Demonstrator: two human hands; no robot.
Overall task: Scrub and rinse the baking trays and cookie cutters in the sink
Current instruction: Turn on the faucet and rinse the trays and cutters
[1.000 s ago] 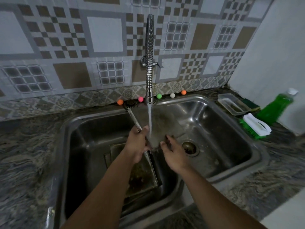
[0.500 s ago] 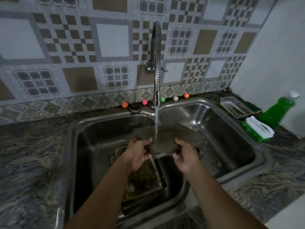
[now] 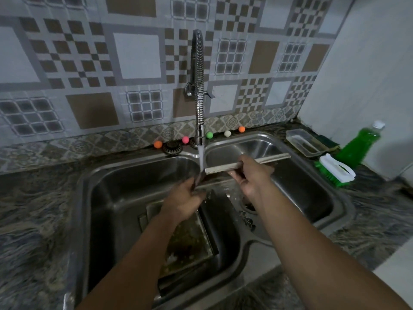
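Observation:
I hold a metal baking tray point(image 3: 223, 169) almost edge-on over the divider of the double sink point(image 3: 93, 198), right beside the running stream from the faucet point(image 3: 199, 130). My right hand point(image 3: 251, 175) grips its far rim from above. My left hand point(image 3: 185, 198) grips its near left corner. A second, dirty baking tray point(image 3: 190, 242) lies in the left basin under my left forearm. A small metal cookie cutter point(image 3: 247, 219) lies on the divider near the right basin's drain point(image 3: 249, 204).
A green-bristled scrub brush point(image 3: 335, 171), a bottle of green dish soap point(image 3: 359, 142) and a clear plastic container point(image 3: 304, 145) stand on the counter at right. Small coloured balls point(image 3: 209, 135) line the sink's back ledge. The tiled wall rises behind.
The tray has been tipped from nearly flat under the water to almost edge-on and shifted right. My right hand has moved up onto its far rim.

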